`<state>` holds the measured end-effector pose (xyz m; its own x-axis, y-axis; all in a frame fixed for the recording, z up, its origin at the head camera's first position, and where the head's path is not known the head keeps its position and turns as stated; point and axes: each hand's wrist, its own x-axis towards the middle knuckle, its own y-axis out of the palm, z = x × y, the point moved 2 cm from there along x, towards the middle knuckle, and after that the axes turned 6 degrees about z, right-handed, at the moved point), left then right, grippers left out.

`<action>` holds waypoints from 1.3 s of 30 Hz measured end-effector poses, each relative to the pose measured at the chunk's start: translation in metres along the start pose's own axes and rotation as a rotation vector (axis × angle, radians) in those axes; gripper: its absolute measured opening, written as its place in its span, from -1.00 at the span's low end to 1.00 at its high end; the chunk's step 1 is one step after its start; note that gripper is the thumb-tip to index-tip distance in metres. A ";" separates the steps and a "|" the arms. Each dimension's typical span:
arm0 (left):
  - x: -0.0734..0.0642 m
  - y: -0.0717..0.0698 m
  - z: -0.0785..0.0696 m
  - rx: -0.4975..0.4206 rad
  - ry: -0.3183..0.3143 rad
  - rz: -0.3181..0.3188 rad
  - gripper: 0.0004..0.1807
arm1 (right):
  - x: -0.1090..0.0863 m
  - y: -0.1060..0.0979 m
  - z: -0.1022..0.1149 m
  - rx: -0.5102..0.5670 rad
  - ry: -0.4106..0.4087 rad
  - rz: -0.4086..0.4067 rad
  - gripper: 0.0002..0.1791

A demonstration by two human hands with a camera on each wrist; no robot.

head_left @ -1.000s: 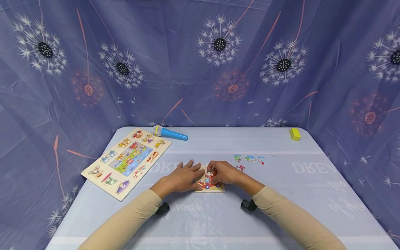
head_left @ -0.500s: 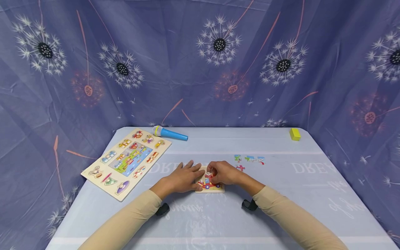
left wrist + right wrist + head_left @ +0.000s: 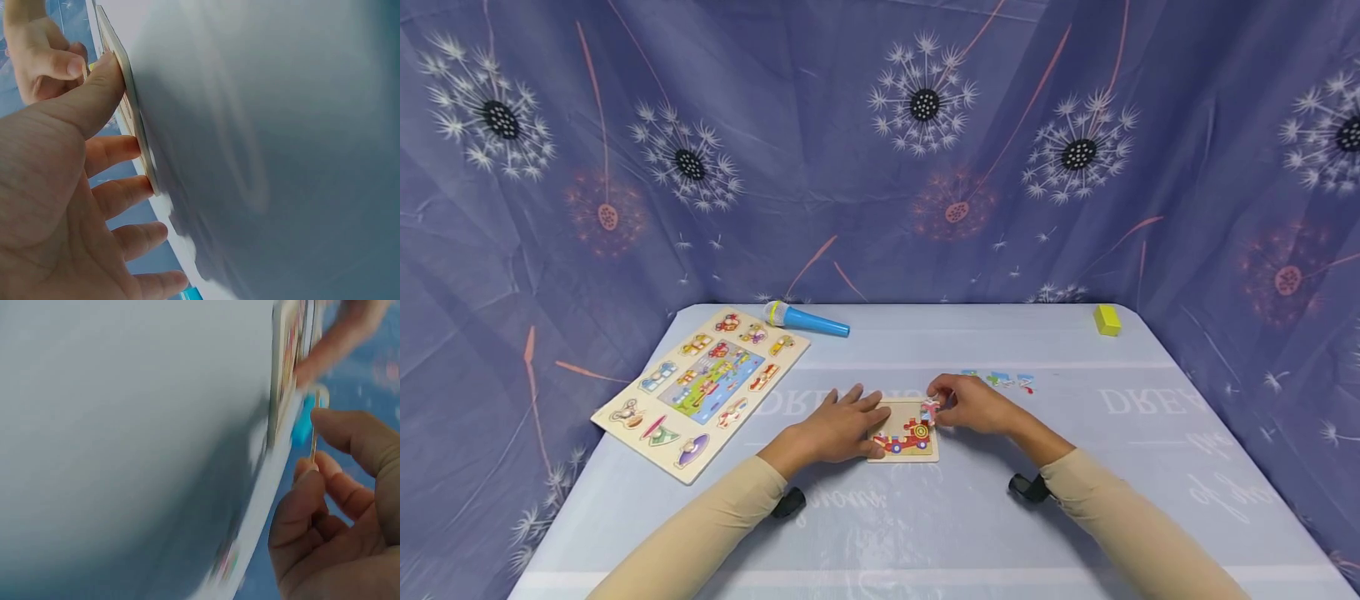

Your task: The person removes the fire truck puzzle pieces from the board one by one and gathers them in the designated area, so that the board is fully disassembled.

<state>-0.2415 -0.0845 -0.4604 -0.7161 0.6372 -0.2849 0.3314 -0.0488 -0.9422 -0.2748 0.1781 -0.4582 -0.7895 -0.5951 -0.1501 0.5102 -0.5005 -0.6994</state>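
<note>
A small wooden jigsaw tray (image 3: 904,457) lies at the middle of the table, with a red vehicle picture in its lower part and bare wood above. My left hand (image 3: 838,427) rests spread over its left side, fingers extended; in the left wrist view the thumb (image 3: 103,81) lies on the tray's face. Just over the tray's right edge, my right hand (image 3: 981,406) pinches a jigsaw piece (image 3: 929,410) between thumb and fingers. The right wrist view shows this piece (image 3: 315,434) edge-on, lifted clear of the tray.
Several loose jigsaw pieces (image 3: 1002,380) lie beyond the right hand, partly hidden by it. A large wooden picture board (image 3: 625,437) sits at the left, with a blue toy microphone (image 3: 816,322) by its far corner. A yellow block (image 3: 1107,320) stands at the back right.
My right hand has lifted the piece off the tray and moved right with it, baring wood and more of the red vehicle. The left hand stays in place.
</note>
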 end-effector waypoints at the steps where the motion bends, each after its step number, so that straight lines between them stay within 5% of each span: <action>1: 0.000 0.000 0.000 -0.003 0.002 -0.003 -0.18 | -0.006 -0.007 -0.008 0.008 0.002 -0.006 -0.61; 8: 0.000 0.000 -0.001 0.001 0.009 -0.014 -0.19 | -0.047 -0.051 -0.063 0.034 0.088 -0.061 -0.59; 13: -0.001 0.001 -0.001 -0.009 0.007 -0.012 -0.19 | -0.055 -0.057 -0.081 0.052 0.092 -0.049 -0.61; 24: 0.000 0.001 -0.001 -0.025 0.009 -0.015 -0.19 | -0.053 -0.049 -0.083 -0.030 0.117 -0.072 -0.64; 30: -0.001 0.003 -0.002 -0.027 0.008 -0.012 -0.19 | -0.054 -0.049 -0.080 0.011 0.120 -0.116 -0.64; 34: -0.002 0.002 -0.002 -0.017 0.010 -0.013 -0.19 | -0.047 -0.046 -0.066 0.067 0.120 -0.159 -0.57; 39: -0.002 0.000 -0.002 -0.018 0.024 -0.004 -0.20 | -0.031 -0.029 -0.031 0.146 0.155 -0.120 -0.39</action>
<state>-0.2385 -0.0840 -0.4592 -0.7028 0.6555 -0.2762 0.3392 -0.0324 -0.9401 -0.2753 0.2305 -0.4549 -0.8847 -0.4276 -0.1855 0.4445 -0.6541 -0.6120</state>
